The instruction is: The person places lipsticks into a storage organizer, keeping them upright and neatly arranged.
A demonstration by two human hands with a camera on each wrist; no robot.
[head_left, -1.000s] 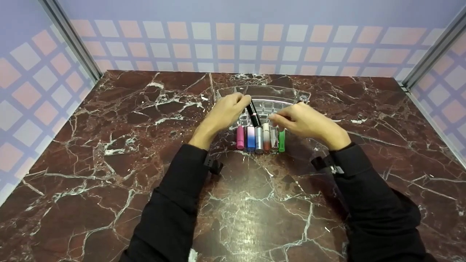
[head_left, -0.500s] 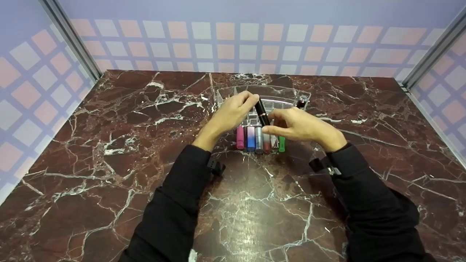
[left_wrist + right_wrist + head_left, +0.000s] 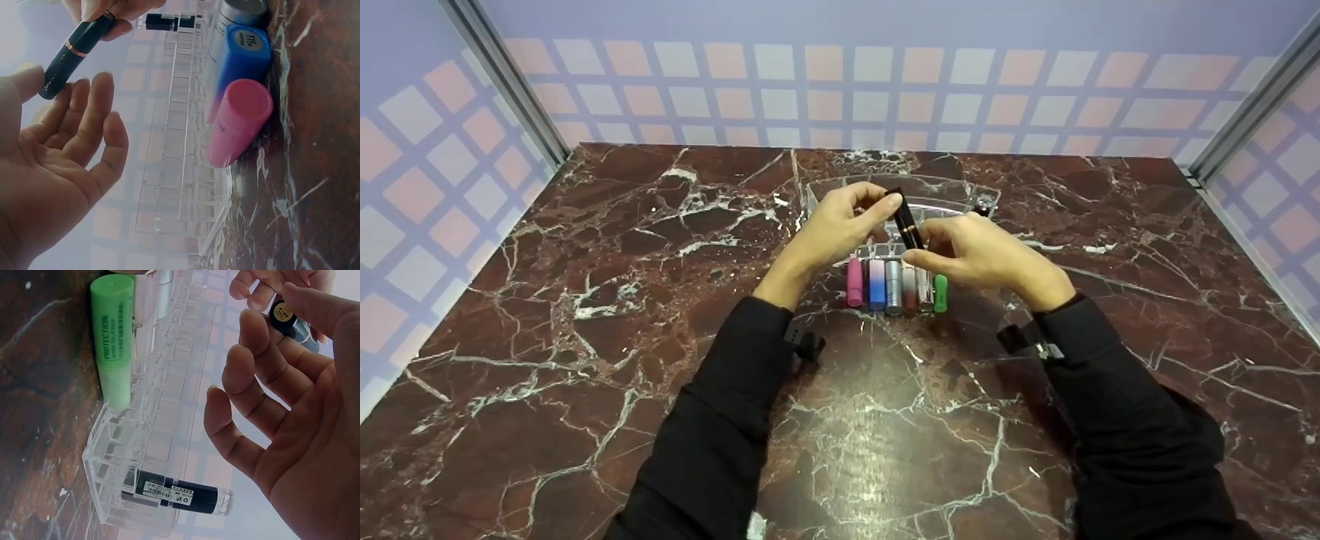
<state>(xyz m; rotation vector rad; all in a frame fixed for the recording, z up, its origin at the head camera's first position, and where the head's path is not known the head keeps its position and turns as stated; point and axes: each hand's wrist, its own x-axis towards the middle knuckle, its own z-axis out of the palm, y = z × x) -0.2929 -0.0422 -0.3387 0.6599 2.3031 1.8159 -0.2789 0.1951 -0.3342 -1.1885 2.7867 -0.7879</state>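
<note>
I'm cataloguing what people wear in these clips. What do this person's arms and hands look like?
The long black fabric left sleeve and matching black right sleeve reach the wrists. A small, blocky black left wrist device sits on one; a black right wrist device with a small silvery piece sits on the other. The left hand and right hand wear no gloves.

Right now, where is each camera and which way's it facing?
Head: on the head, facing forward and down at the table; left hand, right hand, sleeves show.
Left wrist: on that wrist, facing the held tube; both hands show.
Right wrist: on that wrist, facing the green tube; both hands show.
Both wrist views share the held tube and tray.
</note>
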